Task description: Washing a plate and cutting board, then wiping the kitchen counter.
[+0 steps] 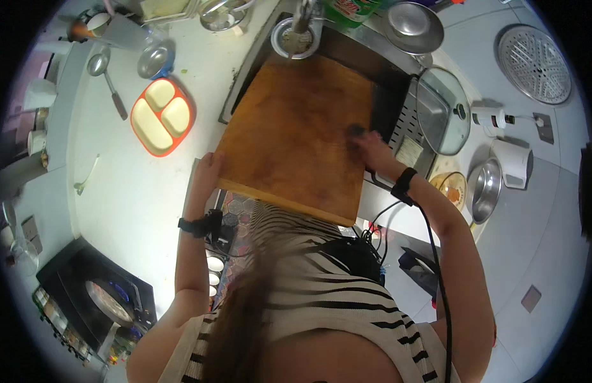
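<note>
A large wooden cutting board (296,134) lies slanted over the dark sink (389,79), its near edge close to my body. My left hand (209,168) grips the board's left edge near its lower left corner. On the right side of the board, my right hand (369,147) is closed around a small dark scrubber (356,131), which touches the wood; the hand partly hides it and it is a little blurred. Beyond the board's far edge, a round strainer basket (296,40) with food bits sits under the faucet (303,16).
Left on the counter are a divided plate (162,117), a ladle (109,88) and a blue-rimmed strainer (155,60). A glass lid (443,111), a steel bowl (484,191) and a white kettle (511,163) stand right. A pan (109,302) is on the stove (75,287), lower left. A cable runs along my right arm.
</note>
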The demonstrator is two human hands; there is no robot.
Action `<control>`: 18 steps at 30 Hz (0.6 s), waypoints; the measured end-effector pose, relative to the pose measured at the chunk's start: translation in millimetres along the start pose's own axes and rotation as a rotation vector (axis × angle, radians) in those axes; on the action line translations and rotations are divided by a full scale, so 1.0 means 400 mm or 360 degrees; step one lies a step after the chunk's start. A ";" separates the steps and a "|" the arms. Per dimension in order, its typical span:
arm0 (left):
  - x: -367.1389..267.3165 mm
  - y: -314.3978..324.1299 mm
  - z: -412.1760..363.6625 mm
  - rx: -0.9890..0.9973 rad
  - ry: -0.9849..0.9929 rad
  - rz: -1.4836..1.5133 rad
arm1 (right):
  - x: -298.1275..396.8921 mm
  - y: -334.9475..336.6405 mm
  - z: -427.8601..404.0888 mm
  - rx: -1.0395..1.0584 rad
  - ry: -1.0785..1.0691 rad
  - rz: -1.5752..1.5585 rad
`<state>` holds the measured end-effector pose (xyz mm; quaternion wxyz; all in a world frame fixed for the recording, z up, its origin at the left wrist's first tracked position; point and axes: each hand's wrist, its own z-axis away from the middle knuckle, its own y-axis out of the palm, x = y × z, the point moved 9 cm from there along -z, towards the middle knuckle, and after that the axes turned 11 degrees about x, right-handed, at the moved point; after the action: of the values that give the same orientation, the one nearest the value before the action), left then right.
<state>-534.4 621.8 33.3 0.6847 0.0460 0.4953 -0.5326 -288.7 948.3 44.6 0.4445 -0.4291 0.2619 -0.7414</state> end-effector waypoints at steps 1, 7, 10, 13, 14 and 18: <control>-0.025 0.004 -0.001 0.0037 0.0017 0.0005 | -0.034 0.016 0.014 0.0002 0.0041 -0.0004; -0.003 0.004 0.004 0.0222 -0.0271 -0.0127 | 0.142 0.043 0.111 0.0044 -0.0724 -0.0063; 0.008 0.004 -0.002 0.0202 -0.0157 -0.0170 | 0.120 0.063 0.095 0.0085 -0.0358 -0.0072; 0.020 0.012 -0.004 0.0202 -0.0226 -0.0051 | 0.012 0.072 0.021 0.0105 0.0017 0.0049; 0.004 0.014 -0.002 0.0210 -0.0224 -0.0059 | -0.029 0.041 -0.005 -0.0071 0.0067 0.0108; -0.028 0.017 -0.007 0.0251 -0.0265 -0.0134 | -0.106 -0.066 -0.047 -0.0353 0.0128 0.0057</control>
<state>-530.2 634.1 37.1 0.6947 0.0346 0.3948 -0.6003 -306.6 998.0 38.4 0.3967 -0.4407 0.3676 -0.7164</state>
